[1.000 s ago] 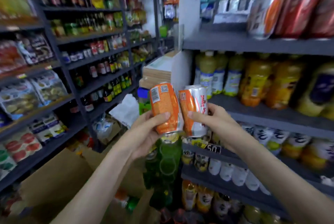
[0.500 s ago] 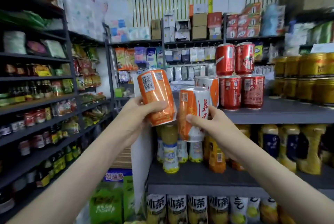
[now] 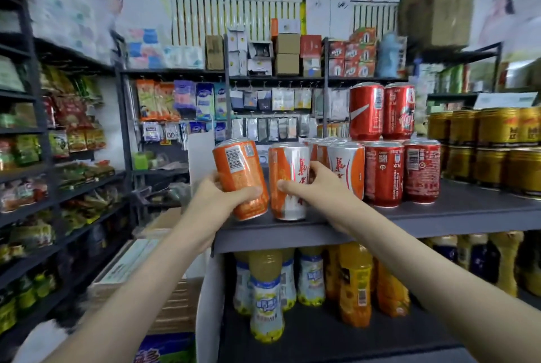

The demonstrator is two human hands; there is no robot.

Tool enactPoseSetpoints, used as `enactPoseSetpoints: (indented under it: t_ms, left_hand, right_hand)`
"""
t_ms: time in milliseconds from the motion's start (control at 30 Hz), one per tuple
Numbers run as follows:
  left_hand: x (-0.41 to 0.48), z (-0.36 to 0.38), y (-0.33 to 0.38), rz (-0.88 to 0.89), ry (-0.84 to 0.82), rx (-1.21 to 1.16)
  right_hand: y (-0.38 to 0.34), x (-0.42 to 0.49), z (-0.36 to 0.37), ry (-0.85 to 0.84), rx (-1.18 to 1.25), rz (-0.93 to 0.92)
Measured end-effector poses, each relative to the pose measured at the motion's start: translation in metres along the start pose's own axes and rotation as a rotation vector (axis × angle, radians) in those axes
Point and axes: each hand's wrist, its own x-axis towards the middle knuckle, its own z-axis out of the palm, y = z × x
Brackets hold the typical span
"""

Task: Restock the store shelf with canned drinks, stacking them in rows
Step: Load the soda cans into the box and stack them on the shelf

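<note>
Left of stacked red cans (image 3: 392, 157), left fingers (image 3: 248, 192) around tilted can (image 3: 238, 169), right fingers (image 3: 319, 171) around upright can (image 3: 288, 163).

Left can (image 3: 240, 179) orange, white barcode label; right can (image 3: 288, 181) orange and silver, red script. Shelf (image 3: 456, 212) grey.

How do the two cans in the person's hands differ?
The left can, held by the left hand, tilts and shows a barcode on orange. The right can, in the right hand, is upright at the shelf, showing silver with red characters. Both are orange drink cans.
</note>
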Motion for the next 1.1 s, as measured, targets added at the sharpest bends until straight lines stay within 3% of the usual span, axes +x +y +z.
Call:
enactPoseSetpoints:
  t_ms: [133,267,433,533,800,1100]
  left_hand:
    - [0.025,-0.002,-0.007,0.006,-0.037,0.030]
    - [0.041,-0.003,-0.015,-0.003,-0.057,0.091]
    - [0.055,-0.003,-0.023,-0.022,-0.116,0.128]
    - [0.063,-0.003,-0.022,0.002,-0.151,0.199]
    - [0.088,0.012,-0.019,-0.034,-0.175,0.395]
    - [0.106,0.021,-0.028,0.001,-0.179,0.434]
  right_hand:
    - [0.000,0.010,-0.004,-0.074,-0.091,0.032]
    - [-0.025,0.018,-0.013,-0.113,-0.279,-0.090]
    - [-0.064,0.039,-0.021,-0.235,-0.652,-0.059]
    - [-0.082,0.050,-0.028,-0.268,-0.673,-0.066]
    - [-0.127,0.101,-0.068,-0.040,-0.699,-0.036]
    - [-0.086,0.166,-0.080,0.218,-0.738,0.064]
